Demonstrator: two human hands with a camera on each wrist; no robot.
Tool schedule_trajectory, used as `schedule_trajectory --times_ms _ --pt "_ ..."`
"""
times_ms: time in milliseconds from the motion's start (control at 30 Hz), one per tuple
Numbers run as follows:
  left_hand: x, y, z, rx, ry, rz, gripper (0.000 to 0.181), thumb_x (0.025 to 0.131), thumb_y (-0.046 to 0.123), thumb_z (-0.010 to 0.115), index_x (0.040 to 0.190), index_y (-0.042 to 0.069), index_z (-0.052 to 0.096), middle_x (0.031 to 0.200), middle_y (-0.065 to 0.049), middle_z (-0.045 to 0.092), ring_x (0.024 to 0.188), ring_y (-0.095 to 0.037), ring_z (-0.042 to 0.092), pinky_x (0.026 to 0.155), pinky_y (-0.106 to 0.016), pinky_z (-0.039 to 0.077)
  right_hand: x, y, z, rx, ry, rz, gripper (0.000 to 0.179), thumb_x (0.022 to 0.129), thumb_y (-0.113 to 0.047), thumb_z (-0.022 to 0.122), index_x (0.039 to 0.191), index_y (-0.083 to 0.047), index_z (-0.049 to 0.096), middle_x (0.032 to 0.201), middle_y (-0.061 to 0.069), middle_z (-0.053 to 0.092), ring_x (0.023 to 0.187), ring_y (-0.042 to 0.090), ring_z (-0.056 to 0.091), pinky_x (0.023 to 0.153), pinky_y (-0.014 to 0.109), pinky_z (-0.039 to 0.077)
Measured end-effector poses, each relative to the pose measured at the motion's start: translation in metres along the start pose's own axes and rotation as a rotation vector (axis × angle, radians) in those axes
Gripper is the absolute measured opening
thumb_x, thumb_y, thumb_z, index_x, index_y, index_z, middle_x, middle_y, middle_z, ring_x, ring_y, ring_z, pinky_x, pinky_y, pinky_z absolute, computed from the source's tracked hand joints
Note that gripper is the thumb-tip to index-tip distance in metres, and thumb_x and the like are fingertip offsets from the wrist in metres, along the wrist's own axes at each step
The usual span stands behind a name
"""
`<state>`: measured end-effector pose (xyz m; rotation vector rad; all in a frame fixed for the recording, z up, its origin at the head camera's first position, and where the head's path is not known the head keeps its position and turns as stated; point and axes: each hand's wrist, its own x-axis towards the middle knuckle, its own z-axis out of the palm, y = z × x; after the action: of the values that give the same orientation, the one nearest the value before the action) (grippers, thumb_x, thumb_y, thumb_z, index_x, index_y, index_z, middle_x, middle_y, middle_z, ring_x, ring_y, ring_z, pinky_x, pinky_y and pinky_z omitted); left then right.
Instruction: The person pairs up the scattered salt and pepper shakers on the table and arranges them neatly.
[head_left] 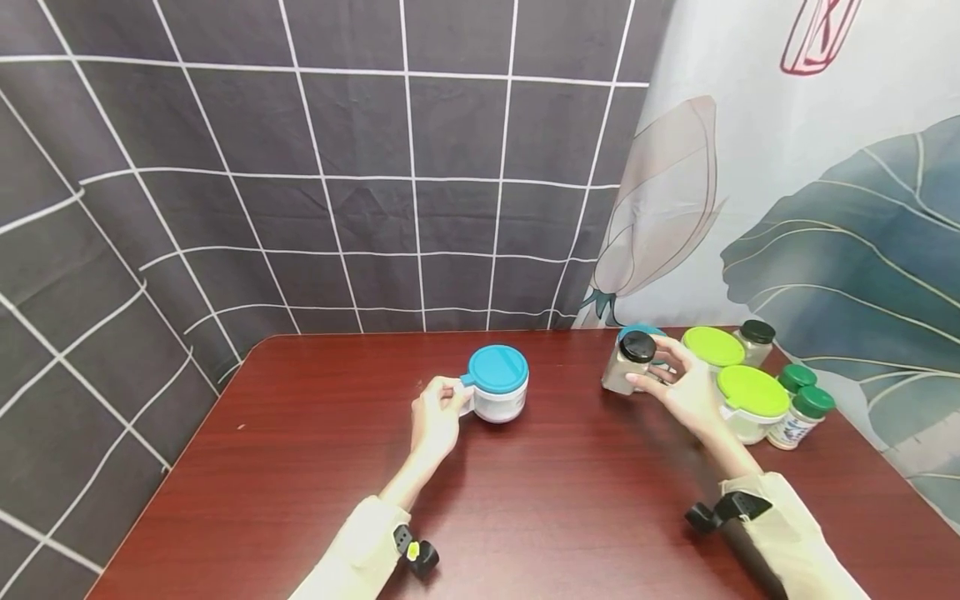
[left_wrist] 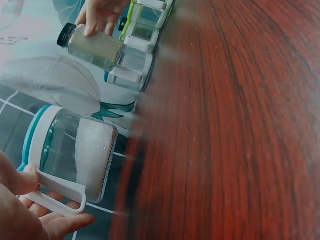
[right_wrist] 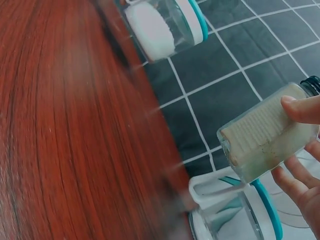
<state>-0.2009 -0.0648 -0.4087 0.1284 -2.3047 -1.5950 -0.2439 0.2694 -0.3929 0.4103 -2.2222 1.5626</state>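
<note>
In my left hand (head_left: 435,421) I pinch the white handle of a clear seasoning jar (head_left: 498,404) with a blue lid. White grains fill its lower part, as the left wrist view shows of this seasoning jar (left_wrist: 95,155). It stands upright, close over the table's middle. With thumb and fingers, my right hand (head_left: 686,392) grips a black-capped spice bottle (head_left: 624,375) holding tan powder. The spice bottle (right_wrist: 265,135) is slightly tilted and raised off the table, in front of a second blue-lidded jar (right_wrist: 235,220) that it partly hides in the head view.
Two green-lidded jars (head_left: 753,393), another black-capped bottle (head_left: 756,335) and two green-capped shakers (head_left: 797,429) cluster at the right of the dark red wooden table (head_left: 300,467). Behind the table hangs a grey checked cloth (head_left: 360,208), with a leaf-printed one at right.
</note>
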Motion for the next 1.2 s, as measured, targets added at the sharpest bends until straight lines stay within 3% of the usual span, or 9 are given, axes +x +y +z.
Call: schedule_trajectory --times_ms 233,500,700,1200 --pt "0.000 -0.005 -0.006 0.024 0.002 -0.008 0.016 0.088 0.015 0.069 0.096 0.001 0.066 0.097 -0.016 0.072 0.095 -0.029 0.069 0.084 -0.042 0.055 0.001 -0.001 0.015 0.071 -0.031 -0.029 0.057 0.072 0.013 0.075 0.124 0.005 0.054 0.107 -0.021 0.061 0.097 -0.006 0.061 0.083 0.010 0.050" --pt "0.000 -0.007 -0.010 0.022 0.021 -0.043 0.015 0.087 0.013 0.069 0.096 0.001 0.066 0.096 -0.016 0.073 0.093 -0.028 0.070 0.082 -0.041 0.055 0.004 -0.002 0.029 0.093 -0.077 0.020 0.058 0.072 0.009 0.076 0.125 0.006 0.052 0.102 -0.023 0.062 0.096 -0.007 0.062 0.083 0.011 0.050" --pt "0.002 -0.009 -0.016 0.026 0.039 -0.027 0.015 0.087 0.012 0.069 0.094 0.000 0.065 0.096 -0.019 0.072 0.091 -0.030 0.070 0.082 -0.042 0.055 0.003 -0.002 0.038 0.083 -0.091 0.029 0.059 0.072 0.009 0.076 0.125 0.008 0.051 0.101 -0.023 0.060 0.094 -0.009 0.060 0.081 0.010 0.050" --pt "0.010 -0.009 -0.034 0.072 0.051 -0.063 0.017 0.089 0.016 0.067 0.097 0.002 0.066 0.101 -0.018 0.072 0.097 -0.031 0.068 0.087 -0.044 0.053 0.008 -0.003 0.060 0.124 -0.166 -0.022 0.059 0.070 0.012 0.076 0.123 0.010 0.051 0.099 -0.022 0.061 0.093 -0.007 0.061 0.081 0.012 0.051"
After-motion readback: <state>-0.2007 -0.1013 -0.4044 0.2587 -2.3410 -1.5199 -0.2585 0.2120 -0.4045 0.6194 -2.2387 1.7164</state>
